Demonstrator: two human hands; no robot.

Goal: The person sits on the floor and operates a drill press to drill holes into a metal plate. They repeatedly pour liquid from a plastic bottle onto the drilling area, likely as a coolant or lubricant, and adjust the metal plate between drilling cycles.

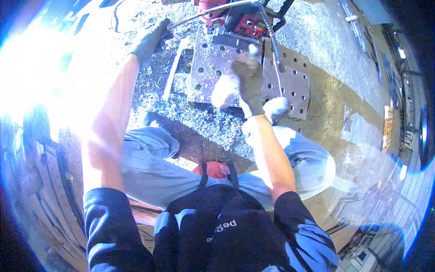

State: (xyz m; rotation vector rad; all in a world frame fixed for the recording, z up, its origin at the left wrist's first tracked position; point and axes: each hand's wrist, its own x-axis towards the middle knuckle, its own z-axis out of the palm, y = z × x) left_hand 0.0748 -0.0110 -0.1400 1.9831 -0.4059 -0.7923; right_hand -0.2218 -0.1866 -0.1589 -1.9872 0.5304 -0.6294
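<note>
The perforated steel plate (206, 68) lies flat on the ground among metal shavings, grey and dotted with round holes. A red drilling machine (235, 22) stands on its far edge. A white rag (225, 89), bunched, rests on the plate's near part. A thin metal lever (199, 16) runs out left from the machine.

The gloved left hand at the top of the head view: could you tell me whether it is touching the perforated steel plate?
Apart. The head view shows the left hand over shaving-strewn ground, clearly left of the perforated steel plate.
</note>
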